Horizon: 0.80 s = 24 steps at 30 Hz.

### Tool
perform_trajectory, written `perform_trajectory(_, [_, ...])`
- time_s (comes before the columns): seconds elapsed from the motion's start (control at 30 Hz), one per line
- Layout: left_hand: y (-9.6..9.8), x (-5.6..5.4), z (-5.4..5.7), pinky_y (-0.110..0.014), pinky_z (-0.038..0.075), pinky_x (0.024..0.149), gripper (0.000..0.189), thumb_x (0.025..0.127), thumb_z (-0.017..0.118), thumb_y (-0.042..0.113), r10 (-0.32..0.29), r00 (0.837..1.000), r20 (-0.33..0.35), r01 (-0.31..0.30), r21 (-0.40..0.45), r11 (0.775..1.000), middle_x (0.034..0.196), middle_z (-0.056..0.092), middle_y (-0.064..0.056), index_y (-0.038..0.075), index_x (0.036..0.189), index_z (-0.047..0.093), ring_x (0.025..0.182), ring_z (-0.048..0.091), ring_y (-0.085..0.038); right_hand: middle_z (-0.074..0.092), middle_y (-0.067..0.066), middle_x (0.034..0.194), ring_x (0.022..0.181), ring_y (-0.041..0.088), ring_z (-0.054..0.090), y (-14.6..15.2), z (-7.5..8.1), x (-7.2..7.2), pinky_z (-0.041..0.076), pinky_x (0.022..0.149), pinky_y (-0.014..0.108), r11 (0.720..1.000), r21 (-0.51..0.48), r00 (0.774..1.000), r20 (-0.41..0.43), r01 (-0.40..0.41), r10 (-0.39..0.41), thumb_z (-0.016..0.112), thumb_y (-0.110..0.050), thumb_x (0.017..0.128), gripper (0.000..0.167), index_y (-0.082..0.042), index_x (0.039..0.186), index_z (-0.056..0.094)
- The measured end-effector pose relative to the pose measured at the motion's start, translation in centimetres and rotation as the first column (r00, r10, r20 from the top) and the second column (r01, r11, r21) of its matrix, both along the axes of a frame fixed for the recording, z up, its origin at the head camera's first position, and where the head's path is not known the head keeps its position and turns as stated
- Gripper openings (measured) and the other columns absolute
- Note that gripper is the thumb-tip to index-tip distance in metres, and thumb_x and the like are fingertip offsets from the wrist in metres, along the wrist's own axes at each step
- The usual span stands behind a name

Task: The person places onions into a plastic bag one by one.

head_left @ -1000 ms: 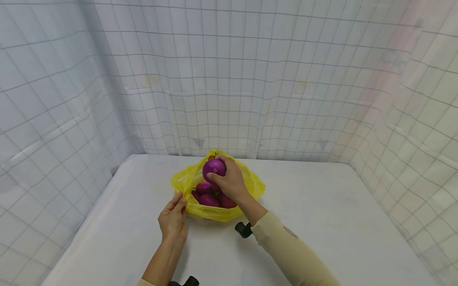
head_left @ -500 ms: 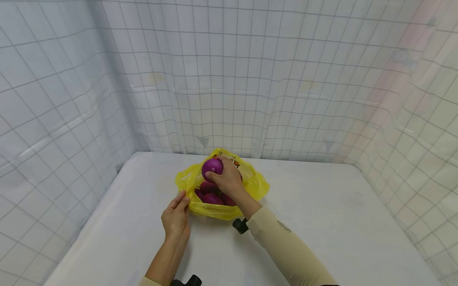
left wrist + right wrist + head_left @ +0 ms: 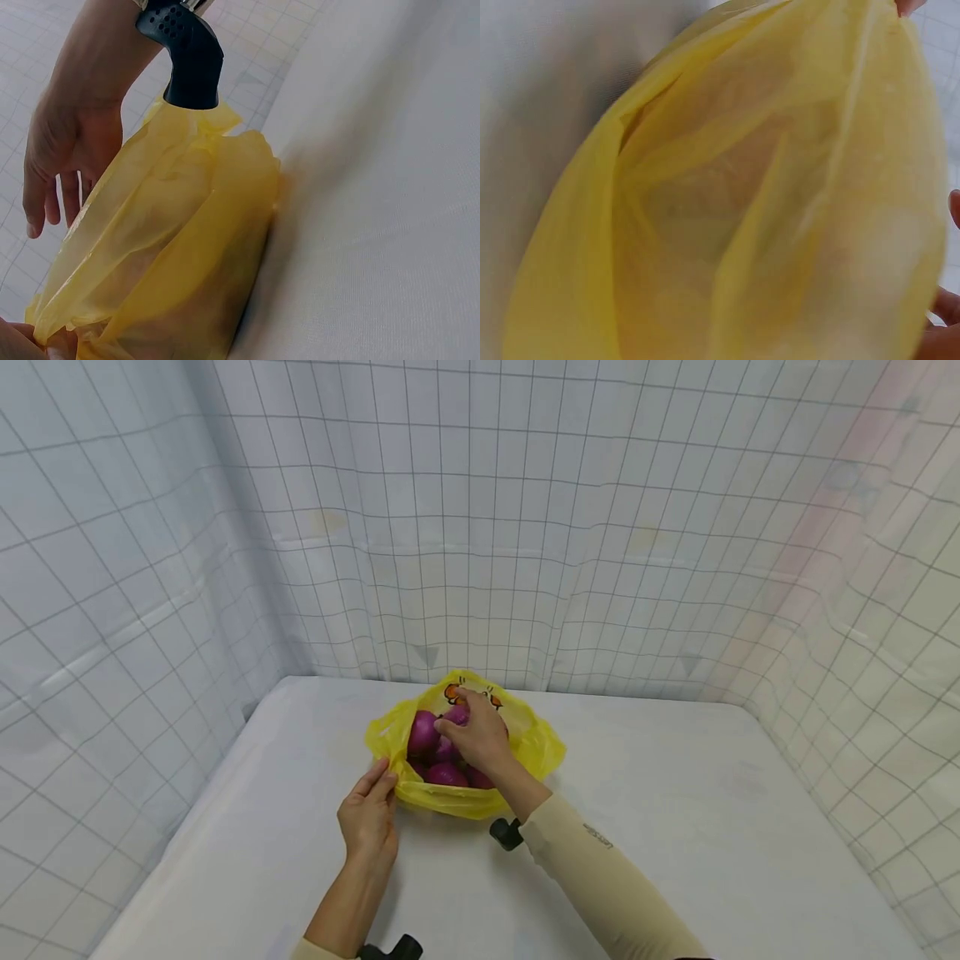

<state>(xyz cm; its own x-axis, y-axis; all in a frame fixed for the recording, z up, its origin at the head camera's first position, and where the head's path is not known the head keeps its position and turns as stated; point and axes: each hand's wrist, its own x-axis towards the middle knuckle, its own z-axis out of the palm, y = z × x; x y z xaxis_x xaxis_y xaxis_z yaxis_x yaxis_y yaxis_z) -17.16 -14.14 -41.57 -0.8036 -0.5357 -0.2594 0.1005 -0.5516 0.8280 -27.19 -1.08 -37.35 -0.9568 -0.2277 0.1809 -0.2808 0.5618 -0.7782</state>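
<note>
A thin yellow plastic bag (image 3: pixel 457 804) lies with its mouth spread toward me. Inside it are several round, glossy purple things that look like red onions (image 3: pixel 447 774). One purple ball (image 3: pixel 424 732) rests high at the left of the bag. My left hand (image 3: pixel 369 818) pinches the bag's left rim between thumb and fingers; in the left wrist view the left fingertips (image 3: pixel 61 343) grip the gathered plastic. Over the mouth, my right hand (image 3: pixel 480 735) has its thumb and fingers spread apart and holds nothing. In the right wrist view the yellow plastic (image 3: pixel 727 225) hides the contents.
A white-covered table (image 3: pixel 660 802) extends around the bag. Behind and at both sides hang white grid-patterned sheets (image 3: pixel 495 527). Dark camera mounts (image 3: pixel 506 833) project from the wrists, near the bag's front.
My right hand has lowered a purple onion-like ball into the bag's left side and let go of it, its fingers now apart. The left hand keeps pinching the rim.
</note>
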Motion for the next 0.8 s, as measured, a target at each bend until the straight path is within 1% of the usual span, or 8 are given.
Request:
perform_trajectory(0.13, [0.1,-0.1,0.0,-0.013,0.052,0.084,0.032,0.085,0.062,-0.006,0.006,1.0,-0.009,-0.005,0.014,1.0,0.102,0.065,0.009,0.004,0.115,0.067,0.101,0.06,-0.004,0.052,0.01,0.134,0.117,0.026,0.053,1.0,0.5,0.5,0.049,0.098,0.041,0.998,-0.069,0.999,-0.031,-0.013,0.011,0.07,-0.031,0.085,0.063,-0.011,0.139,0.044])
perform_trajectory(0.27, [0.2,-0.2,-0.1,-0.013,0.053,0.082,0.03,0.085,0.062,-0.006,0.008,1.0,-0.014,-0.008,0.017,1.0,0.102,0.066,0.008,0.006,0.11,0.07,0.099,0.061,-0.003,0.053,0.01,0.132,0.119,0.025,0.052,2.3,1.3,1.3,0.049,0.1,0.039,0.987,-0.156,0.999,-0.029,-0.027,0.022,0.068,-0.027,0.086,0.059,-0.01,0.138,0.045])
perform_trajectory(0.37, [0.2,-0.2,0.0,-0.012,0.053,0.081,0.031,0.085,0.062,-0.005,0.007,1.0,-0.005,-0.007,0.004,1.0,0.102,0.064,0.008,0.005,0.115,0.067,0.097,0.061,-0.003,0.05,0.008,0.136,0.126,0.024,0.05,3.3,1.9,1.9,0.046,0.104,0.038,0.982,-0.186,1.0,-0.021,-0.025,0.022,0.067,-0.027,0.088,0.058,-0.011,0.138,0.044])
perform_trajectory(0.47, [0.3,-0.2,0.0,-0.012,0.053,0.081,0.034,0.086,0.062,-0.004,0.002,1.0,0.001,-0.002,-0.01,1.0,0.103,0.062,0.007,0.002,0.12,0.063,0.097,0.061,-0.003,0.047,0.007,0.14,0.129,0.025,0.048,4.1,2.4,2.4,0.044,0.106,0.038,0.977,-0.209,0.999,-0.03,-0.031,0.025,0.066,-0.027,0.089,0.058,-0.011,0.139,0.043])
perform_trajectory(0.63, [0.4,-0.3,0.0,-0.012,0.052,0.082,0.036,0.087,0.06,-0.004,0.0,1.0,0.005,0.0,-0.015,1.0,0.104,0.062,0.007,0.0,0.122,0.061,0.096,0.061,-0.001,0.047,0.011,0.141,0.129,0.027,0.048,5.5,2.9,3.0,0.042,0.107,0.04,0.967,-0.249,0.997,-0.063,-0.05,0.035,0.064,-0.026,0.089,0.057,-0.01,0.139,0.043])
perform_trajectory(0.73, [0.6,-0.3,0.0,-0.011,0.052,0.081,0.038,0.087,0.06,-0.003,-0.002,1.0,0.008,0.002,-0.021,1.0,0.103,0.062,0.008,-0.001,0.125,0.058,0.096,0.061,-0.001,0.048,0.011,0.14,0.129,0.028,0.048,6.4,3.1,3.3,0.042,0.107,0.042,0.963,-0.267,0.997,-0.069,-0.039,0.021,0.065,-0.028,0.089,0.057,-0.012,0.139,0.043])
perform_trajectory(0.8, [0.7,-0.2,0.0,-0.011,0.052,0.081,0.039,0.088,0.061,-0.001,-0.009,1.0,0.016,0.01,-0.047,0.999,0.103,0.062,0.009,-0.002,0.127,0.057,0.096,0.061,-0.001,0.049,0.01,0.139,0.129,0.028,0.048,7.0,3.1,3.5,0.041,0.108,0.042,0.961,-0.277,0.998,-0.07,-0.024,0.004,0.065,-0.028,0.089,0.056,-0.013,0.139,0.044])
